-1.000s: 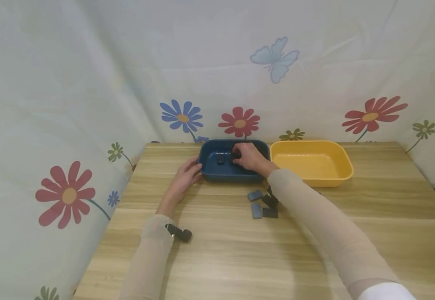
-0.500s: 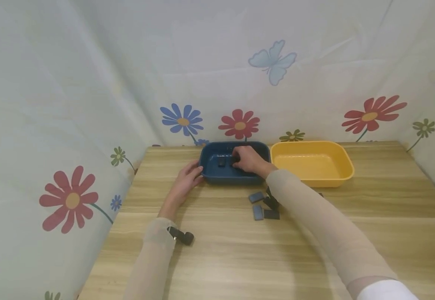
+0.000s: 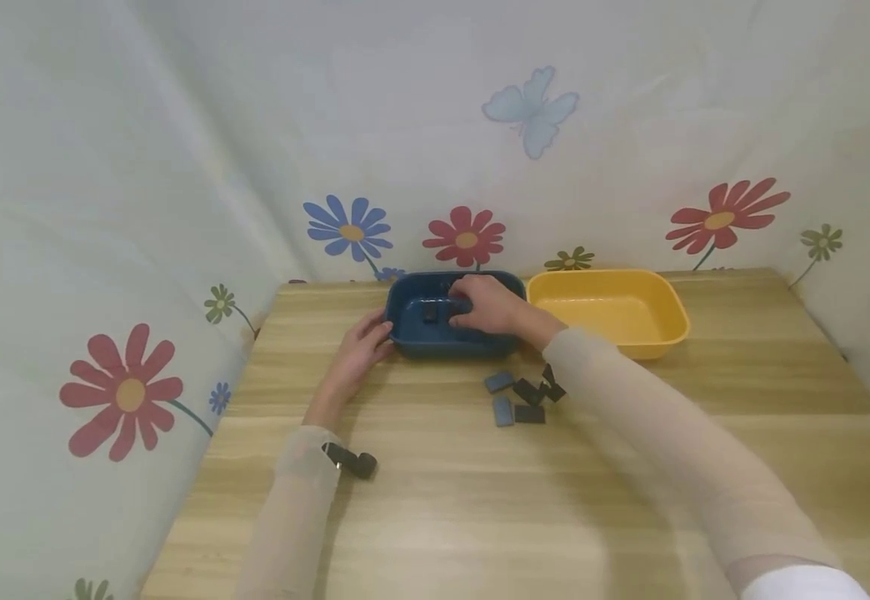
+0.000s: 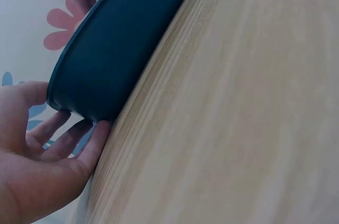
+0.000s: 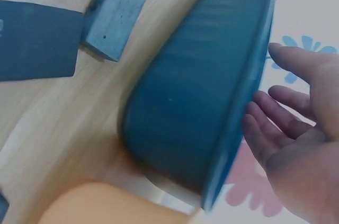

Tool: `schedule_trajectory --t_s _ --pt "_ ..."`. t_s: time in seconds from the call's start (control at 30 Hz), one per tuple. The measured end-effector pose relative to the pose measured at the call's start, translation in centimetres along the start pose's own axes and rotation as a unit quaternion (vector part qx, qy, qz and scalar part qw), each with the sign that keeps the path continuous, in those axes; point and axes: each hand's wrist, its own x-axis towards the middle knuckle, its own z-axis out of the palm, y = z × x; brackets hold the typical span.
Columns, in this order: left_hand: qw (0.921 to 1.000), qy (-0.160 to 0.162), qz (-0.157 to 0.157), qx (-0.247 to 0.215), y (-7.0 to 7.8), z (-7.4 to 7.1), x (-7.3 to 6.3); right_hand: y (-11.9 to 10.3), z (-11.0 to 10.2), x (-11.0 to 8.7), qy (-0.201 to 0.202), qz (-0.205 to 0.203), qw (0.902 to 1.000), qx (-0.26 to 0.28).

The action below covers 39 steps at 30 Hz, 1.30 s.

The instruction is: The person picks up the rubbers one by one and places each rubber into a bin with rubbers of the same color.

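Observation:
The left hand (image 3: pixel 352 354) steadies a dark blue plastic basin (image 3: pixel 453 348) at its left end. In the left wrist view its fingertips and thumb touch the end wall and rim. Over the basin is the right hand (image 3: pixel 489 304), thumb and fingers apart. The right wrist view shows nothing between them. Inside the basin lies a small dark rectangular block (image 3: pixel 430 312), with another dark shape beside the right fingers, partly hidden. Several similar blocks lie on the table in front, among them a blue-grey block (image 3: pixel 503 411) and a black block (image 3: pixel 529 414).
A yellow basin (image 3: pixel 671 332) stands against the blue one on its right, with no blocks seen inside. Both basins sit at the back of the wooden table (image 3: pixel 420 500), before a flower-patterned curtain (image 3: pixel 375 108).
The right thumb and fingers have spread apart and lifted slightly, letting go of a dark block in the blue basin. The left hand keeps its place on the basin; the head view has shifted slightly.

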Motion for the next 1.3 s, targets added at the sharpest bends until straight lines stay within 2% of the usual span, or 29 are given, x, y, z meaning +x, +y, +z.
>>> schedule_trajectory --t_s 0.23,0.5,0.7,0.87,0.97,1.13,1.3 --pt "1.0000 0.003 0.004 0.005 0.4 -0.2 0.6 -1.6 -2.4 -2.4 0.010 -0.021 0.9997 -0.008" --pt "1.0000 0.006 0.004 0.002 -0.2 -0.2 0.2 -1.5 -3.0 -6.4 -0.005 -0.044 0.9990 0.008" --pt "1.0000 0.006 0.003 0.001 -0.6 -0.2 0.2 -0.6 -2.4 -9.6 -0.009 -0.054 0.9984 0.013" --pt "1.0000 0.002 0.001 0.008 -0.6 -0.3 0.2 0.0 -1.7 -11.6 0.009 -0.082 0.9964 0.015" --pt "0.9999 0.003 0.005 0.010 -0.6 -0.5 0.0 0.1 -1.2 -12.3 0.013 -0.086 0.9961 0.015" --pt "1.0000 0.006 0.001 0.006 -1.0 -1.0 -0.1 0.6 -0.2 -13.4 -0.014 -0.071 0.9974 0.006" --pt "1.0000 0.003 0.004 0.007 -1.1 -0.6 0.6 1.9 0.7 -14.8 -0.018 -0.089 0.9958 -0.012"
